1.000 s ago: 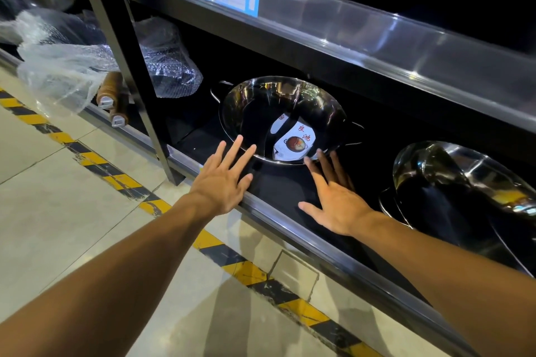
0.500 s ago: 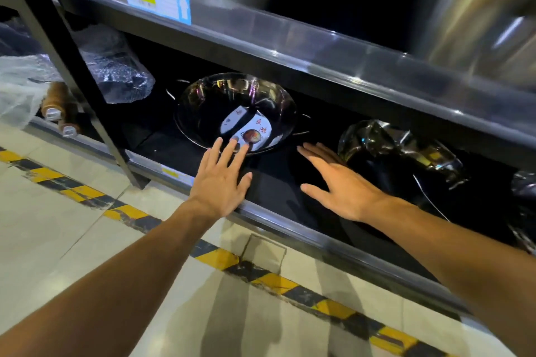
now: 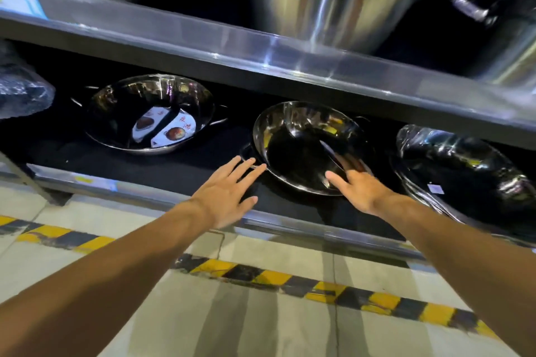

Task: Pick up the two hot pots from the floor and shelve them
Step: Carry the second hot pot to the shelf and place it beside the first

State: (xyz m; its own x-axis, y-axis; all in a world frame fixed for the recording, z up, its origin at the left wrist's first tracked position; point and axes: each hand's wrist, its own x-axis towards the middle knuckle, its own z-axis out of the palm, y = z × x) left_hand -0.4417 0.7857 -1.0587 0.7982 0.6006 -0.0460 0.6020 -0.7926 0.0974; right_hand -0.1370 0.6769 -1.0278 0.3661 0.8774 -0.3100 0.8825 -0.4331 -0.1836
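Reaching over the bottom shelf (image 3: 185, 174), left hand (image 3: 224, 193) and right hand (image 3: 358, 190) are spread open, empty, flanking the tilted hot pot (image 3: 304, 151).

Left hot pot (image 3: 149, 113) on the bottom shelf (image 3: 185, 165), second hot pot (image 3: 307, 148) right of it, wrapped pot (image 3: 461, 165) farther right

Steel shelving (image 3: 290, 72) above hazard-striped floor (image 3: 261, 324)
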